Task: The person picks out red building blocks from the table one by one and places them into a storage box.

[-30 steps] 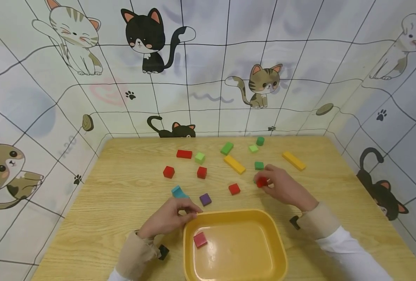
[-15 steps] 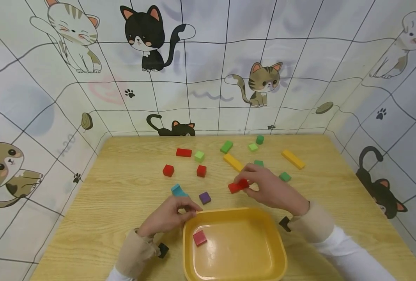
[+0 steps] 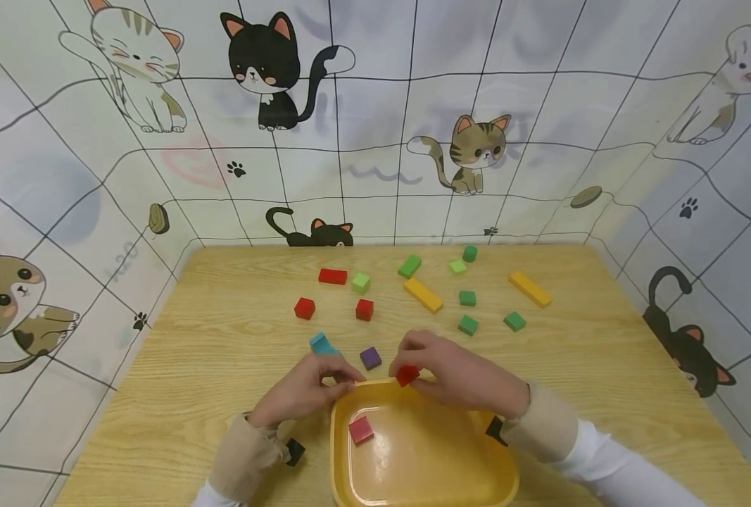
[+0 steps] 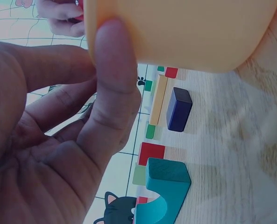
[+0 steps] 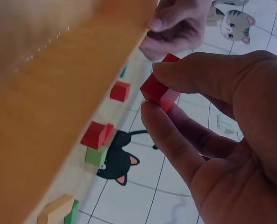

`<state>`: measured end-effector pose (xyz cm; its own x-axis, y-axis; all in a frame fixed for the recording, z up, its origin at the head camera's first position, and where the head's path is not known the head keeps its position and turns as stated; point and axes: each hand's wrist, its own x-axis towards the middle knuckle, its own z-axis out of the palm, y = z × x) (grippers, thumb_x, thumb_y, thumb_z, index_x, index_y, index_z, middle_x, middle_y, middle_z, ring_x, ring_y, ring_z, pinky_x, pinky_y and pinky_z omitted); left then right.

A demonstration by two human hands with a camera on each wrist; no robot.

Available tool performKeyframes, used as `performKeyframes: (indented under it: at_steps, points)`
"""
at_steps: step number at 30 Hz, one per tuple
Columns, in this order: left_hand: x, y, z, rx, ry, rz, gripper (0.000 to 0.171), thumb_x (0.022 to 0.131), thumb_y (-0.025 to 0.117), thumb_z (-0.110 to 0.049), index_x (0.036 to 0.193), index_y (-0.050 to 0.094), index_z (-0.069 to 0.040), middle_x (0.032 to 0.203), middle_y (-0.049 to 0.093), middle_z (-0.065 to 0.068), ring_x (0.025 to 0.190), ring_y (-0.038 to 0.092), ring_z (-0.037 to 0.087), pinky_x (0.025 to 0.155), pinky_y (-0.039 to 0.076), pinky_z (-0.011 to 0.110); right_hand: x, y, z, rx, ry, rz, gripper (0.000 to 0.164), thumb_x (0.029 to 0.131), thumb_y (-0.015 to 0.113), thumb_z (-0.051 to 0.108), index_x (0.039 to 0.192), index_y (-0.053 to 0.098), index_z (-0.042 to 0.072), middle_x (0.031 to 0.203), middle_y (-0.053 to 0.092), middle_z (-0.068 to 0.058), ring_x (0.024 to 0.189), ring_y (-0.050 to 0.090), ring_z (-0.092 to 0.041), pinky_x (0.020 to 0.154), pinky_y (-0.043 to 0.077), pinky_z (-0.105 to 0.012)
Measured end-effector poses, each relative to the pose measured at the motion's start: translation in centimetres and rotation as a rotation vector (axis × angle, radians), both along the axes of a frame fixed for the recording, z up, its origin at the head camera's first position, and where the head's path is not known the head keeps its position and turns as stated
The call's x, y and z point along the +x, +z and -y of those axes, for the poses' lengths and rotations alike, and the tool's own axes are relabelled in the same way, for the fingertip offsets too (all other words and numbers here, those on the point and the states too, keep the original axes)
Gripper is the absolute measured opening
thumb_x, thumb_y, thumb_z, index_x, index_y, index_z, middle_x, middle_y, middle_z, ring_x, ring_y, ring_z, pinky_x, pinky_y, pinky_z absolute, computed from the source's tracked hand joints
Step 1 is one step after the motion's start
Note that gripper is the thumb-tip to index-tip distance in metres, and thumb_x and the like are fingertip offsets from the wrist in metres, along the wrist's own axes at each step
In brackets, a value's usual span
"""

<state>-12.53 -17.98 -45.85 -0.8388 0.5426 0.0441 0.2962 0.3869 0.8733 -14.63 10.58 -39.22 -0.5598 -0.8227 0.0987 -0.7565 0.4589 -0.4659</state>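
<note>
Between thumb and fingertips my right hand (image 3: 454, 370) pinches a red block (image 3: 407, 375), over the far rim of the yellow tray (image 3: 508, 451). The right wrist view shows this red block (image 5: 159, 88) close up, beside the tray's wall. At the tray's far left corner, my left hand (image 3: 308, 387) pinches the rim, one finger (image 4: 115, 56) lying on the outer wall. A single pinkish-red block (image 3: 361, 430) lies inside the tray on its left side. Just past the rim are a purple block (image 3: 371, 358) and a blue arch-shaped block (image 3: 323, 344), partly hidden by my left hand.
Farther back on the wooden table (image 3: 223, 331) lie red blocks (image 3: 305, 308), a red bar (image 3: 333, 277), yellow bars (image 3: 423, 295) and several green blocks (image 3: 468, 324). Another red block (image 4: 171, 72) shows in the left wrist view. A cat-print cloth (image 3: 375, 105) encloses the table.
My right hand has carried the red block leftward and nearer, from among the green blocks to the tray's far rim. Green blocks it covered now show. My left hand stays on the rim.
</note>
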Motion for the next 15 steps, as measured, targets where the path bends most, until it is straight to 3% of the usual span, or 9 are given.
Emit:
performKeyframes:
  at_steps: [9,15]
  points:
    - [0.0,0.0,-0.1,-0.035,0.009,0.021,0.018,0.095,0.066,-0.013,0.109,0.075,-0.012,0.100,0.071,0.003,0.091,0.062,0.013,0.085,0.052,0.031,1.1,-1.4,1.0,-0.017,0.155,-0.021,0.022,0.087,0.071,0.007,0.104,0.071,0.021,0.099,0.053,0.006,0.088,0.051,-0.007,0.079,0.046,-0.015]
    - [-0.2,-0.2,0.0,-0.041,0.007,0.004,0.017,0.095,0.066,-0.015,0.109,0.075,-0.013,0.101,0.071,0.004,0.091,0.062,0.012,0.084,0.053,0.031,1.7,-2.3,1.5,0.040,0.214,-0.080,0.019,0.085,0.075,0.011,0.100,0.072,0.023,0.097,0.053,0.008,0.088,0.048,-0.005,0.077,0.043,-0.010]
